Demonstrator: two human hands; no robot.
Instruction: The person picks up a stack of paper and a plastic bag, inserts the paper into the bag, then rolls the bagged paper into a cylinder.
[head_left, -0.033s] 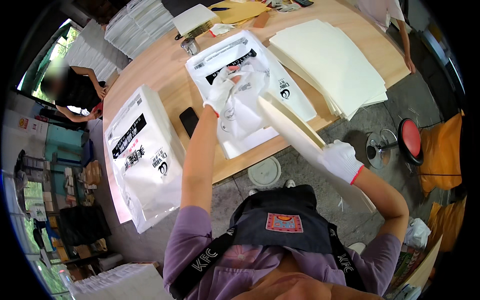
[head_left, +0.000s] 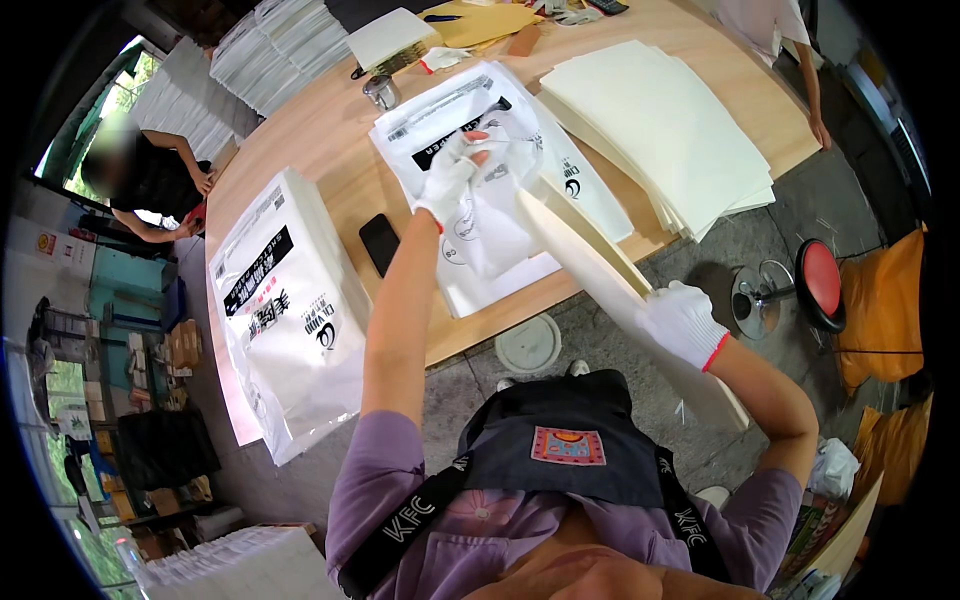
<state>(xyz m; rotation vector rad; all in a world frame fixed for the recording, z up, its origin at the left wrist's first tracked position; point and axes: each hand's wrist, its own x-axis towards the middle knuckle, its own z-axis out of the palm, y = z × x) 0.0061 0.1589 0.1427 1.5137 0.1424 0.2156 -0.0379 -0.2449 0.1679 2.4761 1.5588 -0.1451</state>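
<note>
My left hand [head_left: 452, 180], in a white glove with bare fingertips, pinches the raised upper layer of a white printed plastic bag [head_left: 497, 190]. That bag lies on top of other flat white plastic bags [head_left: 590, 205] at the table's near edge. My right hand [head_left: 680, 322], also gloved, grips a bent stack of cream paper sheets [head_left: 590, 262] by its side. The stack's far end is at the bag's mouth; how far it reaches inside is hidden. Its near end hangs past the table edge.
On the wooden table [head_left: 345, 190] lie a filled white plastic bag [head_left: 290, 310], a black phone [head_left: 379, 244], a metal cup [head_left: 380, 92] and a fanned pile of cream sheets [head_left: 660, 130]. A person [head_left: 150, 180] is at the left. A red stool [head_left: 822, 283] stands right.
My left hand has shifted slightly to the right with the bag's upper layer. My right hand and the paper stack stay almost in place.
</note>
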